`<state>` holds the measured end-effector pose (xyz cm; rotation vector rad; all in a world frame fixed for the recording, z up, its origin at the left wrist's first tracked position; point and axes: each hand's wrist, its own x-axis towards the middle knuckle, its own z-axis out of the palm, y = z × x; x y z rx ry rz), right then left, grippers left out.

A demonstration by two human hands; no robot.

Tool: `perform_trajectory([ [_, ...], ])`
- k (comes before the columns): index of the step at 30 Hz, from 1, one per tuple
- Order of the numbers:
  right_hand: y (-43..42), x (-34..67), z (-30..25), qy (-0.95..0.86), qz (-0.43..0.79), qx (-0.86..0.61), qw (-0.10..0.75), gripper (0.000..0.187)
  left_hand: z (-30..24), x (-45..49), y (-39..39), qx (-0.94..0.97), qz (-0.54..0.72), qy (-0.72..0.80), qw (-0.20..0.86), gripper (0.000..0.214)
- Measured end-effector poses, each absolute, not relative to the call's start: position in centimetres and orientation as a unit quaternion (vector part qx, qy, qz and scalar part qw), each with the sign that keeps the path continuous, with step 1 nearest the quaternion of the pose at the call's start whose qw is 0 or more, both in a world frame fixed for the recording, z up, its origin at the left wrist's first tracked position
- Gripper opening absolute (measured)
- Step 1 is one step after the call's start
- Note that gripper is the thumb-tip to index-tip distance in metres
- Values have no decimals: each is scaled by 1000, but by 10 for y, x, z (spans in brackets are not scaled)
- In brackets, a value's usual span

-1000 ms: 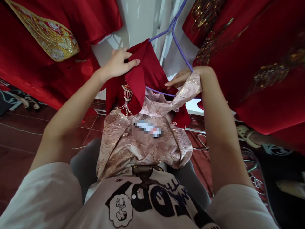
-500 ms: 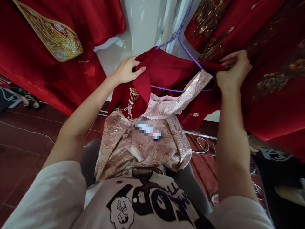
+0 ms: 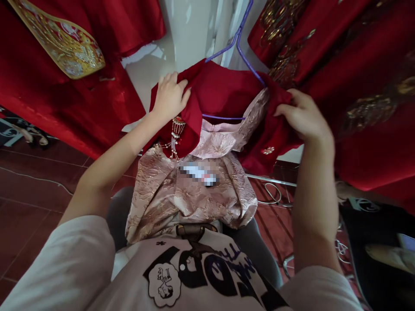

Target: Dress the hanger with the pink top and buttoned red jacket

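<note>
A short red jacket (image 3: 227,86) with a beaded tassel ornament (image 3: 178,127) at its front hangs on a purple hanger (image 3: 238,36). Under it, on the same hanger, is a pale pink brocade dress (image 3: 155,190) that drapes down over my lap. My left hand (image 3: 171,97) holds the jacket at its left shoulder, thumb apart from the fingers, fingertips partly hidden by cloth. On the opposite side my right hand (image 3: 303,113) pinches the jacket's right shoulder between thumb and fingers. A small pearl-like flower (image 3: 268,150) shows on the jacket's right front.
Red garments with gold embroidery (image 3: 74,47) hang at the left, and more red garments (image 3: 372,108) hang at the right. A pale wall panel (image 3: 191,30) stands behind. A white cable (image 3: 272,194) and a metal rail (image 3: 272,179) are low at the right, above a red tiled floor (image 3: 29,216).
My right hand has moved left and down, bringing the jacket's right shoulder over the hanger's end and part of the pink strap. My left hand has shifted slightly left, its fingers less curled.
</note>
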<state>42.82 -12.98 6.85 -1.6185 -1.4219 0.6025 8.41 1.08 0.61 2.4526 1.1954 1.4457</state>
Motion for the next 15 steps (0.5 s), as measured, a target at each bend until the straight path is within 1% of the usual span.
perform_trajectory([
  [1, -129, 412, 66, -564, 274, -626, 464, 28, 3, 86, 9, 790, 479, 382, 29, 30],
  [2, -129, 395, 63, -574, 295, -600, 472, 26, 0, 87, 6, 786, 486, 381, 31, 32],
  [4, -130, 363, 55, -627, 289, -547, 473, 20, -5, 89, 2, 776, 502, 379, 36, 36],
  [6, -132, 338, 46, -679, 273, -510, 452, 15, -8, 91, -3, 766, 524, 370, 42, 38],
  [8, -133, 323, 38, -697, 264, -496, 446, 21, -9, 95, -11, 757, 544, 358, 48, 35],
  [11, -131, 319, 29, -677, 254, -513, 462, 32, -6, 109, -26, 739, 567, 359, 56, 23],
  [13, -129, 321, 23, -665, 247, -524, 472, 40, -3, 128, -40, 718, 584, 371, 73, 15],
  [15, -127, 323, 19, -665, 239, -523, 476, 44, 0, 152, -57, 704, 595, 376, 94, 11],
])
